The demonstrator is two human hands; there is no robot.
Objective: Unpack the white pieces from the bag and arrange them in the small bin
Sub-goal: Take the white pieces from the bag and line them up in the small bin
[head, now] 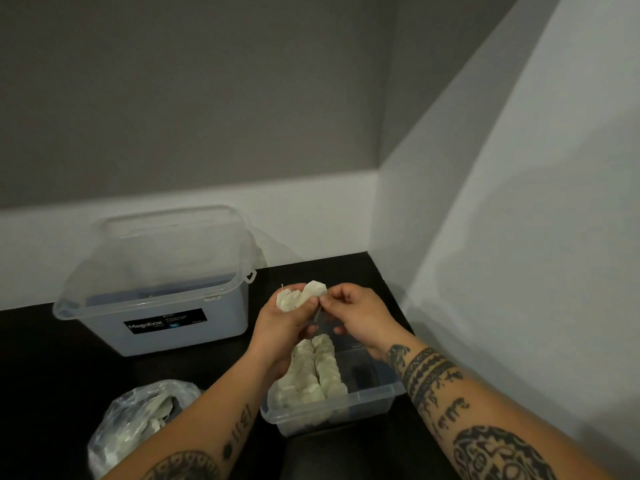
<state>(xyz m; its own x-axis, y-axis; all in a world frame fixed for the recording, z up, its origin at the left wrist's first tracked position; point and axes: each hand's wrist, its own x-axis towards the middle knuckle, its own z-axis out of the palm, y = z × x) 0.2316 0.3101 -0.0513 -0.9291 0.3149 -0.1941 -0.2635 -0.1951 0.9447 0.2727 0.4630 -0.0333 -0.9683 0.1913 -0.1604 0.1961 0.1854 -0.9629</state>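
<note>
Honestly, w/ left grip point(280, 327) clutching a bunch of white pieces point(298, 296) over the small bin point(377, 396) & right grip point(356, 317) pinching one, I'd peel singles off slowly, then extend those rows point(317, 370) imo.

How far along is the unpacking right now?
Done: two rows of white pieces line the left part of the small bin. In hand: the left hand holds a handful of pieces, and the right hand pinches at its edge. Left: the bag holds more pieces, and the bin's right side has room.
</note>
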